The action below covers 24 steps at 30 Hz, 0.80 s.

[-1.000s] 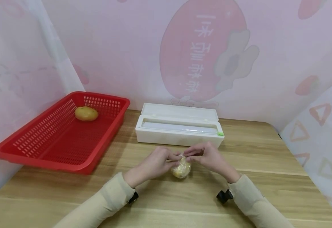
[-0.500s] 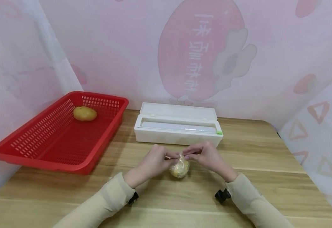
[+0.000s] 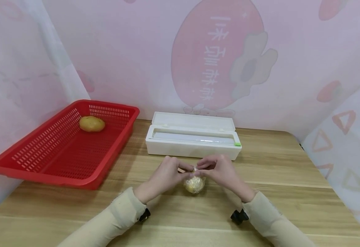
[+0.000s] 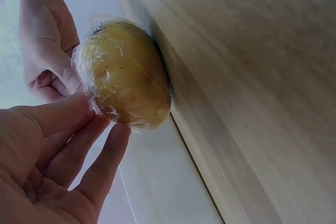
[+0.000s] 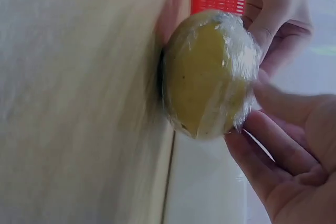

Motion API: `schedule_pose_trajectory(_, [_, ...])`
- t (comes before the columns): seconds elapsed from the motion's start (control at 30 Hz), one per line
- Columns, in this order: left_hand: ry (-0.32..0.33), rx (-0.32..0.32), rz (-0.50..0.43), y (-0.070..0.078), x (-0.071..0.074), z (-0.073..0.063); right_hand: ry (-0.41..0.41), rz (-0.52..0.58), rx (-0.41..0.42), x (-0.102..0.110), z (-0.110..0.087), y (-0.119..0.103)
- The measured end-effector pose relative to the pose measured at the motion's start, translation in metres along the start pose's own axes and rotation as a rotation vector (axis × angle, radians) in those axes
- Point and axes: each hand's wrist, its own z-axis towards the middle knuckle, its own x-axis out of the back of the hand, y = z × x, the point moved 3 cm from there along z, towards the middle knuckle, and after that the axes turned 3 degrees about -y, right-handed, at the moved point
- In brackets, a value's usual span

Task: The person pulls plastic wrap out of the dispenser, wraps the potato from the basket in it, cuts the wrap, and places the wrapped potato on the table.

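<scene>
A potato wrapped in cling film sits on the wooden table between the two hands. In the left wrist view its yellow skin with small dark specks shows through the clear, crinkled film. My left hand pinches the gathered film at the top of the potato from the left, thumb and fingertips right at it. From the right, my right hand pinches the same gathered film, its fingertips close to the left hand's. The gathered ends are mostly hidden behind the fingers.
Behind the hands stands a white box with its lid up and a roll of film inside. A red basket at the left holds another potato. A printed curtain hangs along the table's back edge.
My right hand has shifted slightly left, closer to the left hand, and its fingers have moved over the top of the film. The wrapped potato stays about where it was.
</scene>
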Motion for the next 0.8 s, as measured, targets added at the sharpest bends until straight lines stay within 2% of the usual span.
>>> schedule_pose_trajectory(0.1, [-0.005,0.002,-0.007,-0.001,0.0,0.0,0.017,0.025,-0.022,-0.001,0.001,0.005])
schedule_pose_trajectory(0.2, [-0.038,-0.022,0.001,-0.003,0.001,-0.001,0.013,0.07,-0.056,-0.001,0.002,0.009])
schedule_pose_trajectory(0.4, [-0.198,-0.093,0.032,-0.003,0.005,-0.001,0.017,0.11,-0.104,-0.002,0.003,0.012])
schedule_pose_trajectory(0.53, [-0.263,-0.151,0.093,0.001,0.006,0.0,0.016,0.123,-0.11,-0.001,0.004,0.013])
schedule_pose_trajectory(0.63, [-0.285,-0.198,0.16,0.005,0.006,0.0,-0.014,0.145,-0.095,0.002,0.004,0.016])
schedule_pose_trajectory(0.8, [-0.298,-0.201,0.201,0.008,0.006,-0.001,-0.106,0.193,-0.059,0.008,0.004,0.024])
